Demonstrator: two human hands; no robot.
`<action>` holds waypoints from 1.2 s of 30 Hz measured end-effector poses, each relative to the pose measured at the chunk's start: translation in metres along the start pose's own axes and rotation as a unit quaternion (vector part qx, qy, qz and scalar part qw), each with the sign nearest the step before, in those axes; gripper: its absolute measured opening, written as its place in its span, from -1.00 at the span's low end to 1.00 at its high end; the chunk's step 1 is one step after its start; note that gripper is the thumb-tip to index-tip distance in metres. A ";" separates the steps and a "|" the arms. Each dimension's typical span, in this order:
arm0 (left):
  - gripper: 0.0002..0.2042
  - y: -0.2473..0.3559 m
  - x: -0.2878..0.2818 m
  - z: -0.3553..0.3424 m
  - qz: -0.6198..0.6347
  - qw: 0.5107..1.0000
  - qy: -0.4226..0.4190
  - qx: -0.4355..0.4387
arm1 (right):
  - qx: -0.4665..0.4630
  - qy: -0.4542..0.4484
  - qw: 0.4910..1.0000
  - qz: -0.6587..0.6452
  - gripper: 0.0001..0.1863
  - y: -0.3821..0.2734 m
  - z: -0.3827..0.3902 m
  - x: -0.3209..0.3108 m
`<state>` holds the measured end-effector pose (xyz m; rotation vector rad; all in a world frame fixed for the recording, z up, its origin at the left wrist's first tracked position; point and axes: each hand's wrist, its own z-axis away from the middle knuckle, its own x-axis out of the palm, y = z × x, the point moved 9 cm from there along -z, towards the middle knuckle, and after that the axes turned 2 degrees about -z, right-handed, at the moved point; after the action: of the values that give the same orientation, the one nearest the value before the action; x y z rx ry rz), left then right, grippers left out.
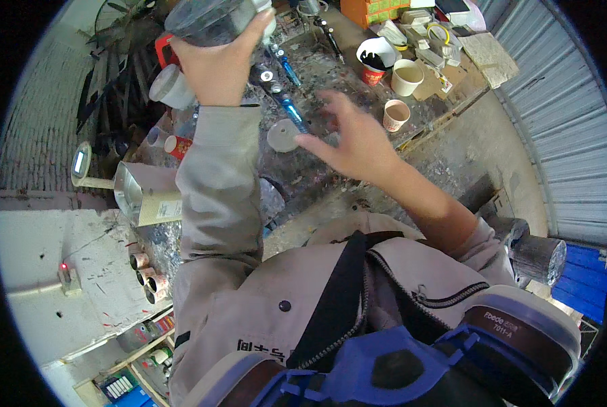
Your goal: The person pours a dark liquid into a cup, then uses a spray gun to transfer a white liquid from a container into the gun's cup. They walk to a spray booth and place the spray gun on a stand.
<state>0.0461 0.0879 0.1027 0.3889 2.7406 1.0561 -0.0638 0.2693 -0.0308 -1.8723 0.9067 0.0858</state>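
My left hand [219,68] reaches up at the top of the view. Its thumb and fingers are wrapped round a large grey, stained container [212,24], which the upper edge cuts off. Just right of that hand, a dark metal tool with a blue tubular part [291,114] slants down over the bench; how it joins the container is not plain. A second blue tubular piece [286,66] lies beyond it. My right hand [351,139] is slightly blurred, its fingers apart and thumb stretched toward the lower end of the blue tube. Beneath the tube is a pale round disc [283,136].
Paint-stained bench [317,176] spreads ahead. On its right stand a paper cup [396,114], a cream tub [407,76] and a red-and-white cup [373,73]. At left are a white bucket [172,88], a rectangular metal can [147,193] and a display on a stand [81,163].
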 end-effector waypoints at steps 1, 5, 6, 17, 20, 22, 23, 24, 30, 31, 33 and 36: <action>-0.31 0.021 0.001 0.001 -0.031 0.998 0.033 0.039 | -0.046 0.027 0.998 0.045 -0.42 -0.011 -0.005 0.008; -0.25 0.063 0.002 0.016 -0.104 0.990 0.093 0.010 | 0.089 -0.071 0.989 -0.099 -0.40 0.004 -0.004 0.056; -0.23 0.072 0.000 0.020 -0.116 0.988 0.097 0.016 | 0.091 -0.059 0.989 -0.099 -0.41 0.002 0.000 0.058; -0.07 0.120 -0.036 0.051 -0.053 0.992 0.098 0.055 | 0.027 -0.068 0.996 -0.054 -0.53 -0.036 0.034 0.035; -0.08 0.112 -0.039 0.055 0.039 0.996 0.082 0.012 | 0.073 -0.103 0.992 -0.018 -0.60 -0.044 0.040 0.034; -0.09 0.109 -0.041 0.057 0.042 0.995 0.086 0.007 | 0.036 -0.058 0.997 0.023 -0.67 -0.060 0.037 0.024; -0.09 0.109 -0.043 0.058 0.026 0.996 0.088 0.013 | -0.016 -0.001 0.999 0.044 -0.72 -0.074 0.035 0.014; -0.09 0.113 -0.045 0.059 -0.026 0.995 0.089 0.037 | -0.066 0.049 0.994 0.066 -0.77 -0.087 0.034 0.006; -0.10 0.121 -0.055 0.067 -0.076 0.995 0.063 0.004 | -0.083 0.069 0.992 0.071 -0.74 -0.099 0.026 0.003; -0.10 0.124 -0.055 0.067 -0.079 0.995 0.056 0.002 | -0.086 0.073 0.991 0.071 -0.74 -0.100 0.026 0.003; -0.11 0.133 -0.057 0.069 -0.096 0.994 0.047 0.024 | -0.086 0.076 0.991 0.072 -0.74 -0.103 0.026 0.006; -0.11 0.133 -0.062 0.069 -0.082 0.995 0.056 0.024 | -0.076 0.064 0.992 0.075 -0.72 -0.103 0.024 0.010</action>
<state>0.1462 0.2078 0.1466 0.1105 2.8427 1.0000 0.0152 0.3049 0.0313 -1.9648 1.1570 0.1302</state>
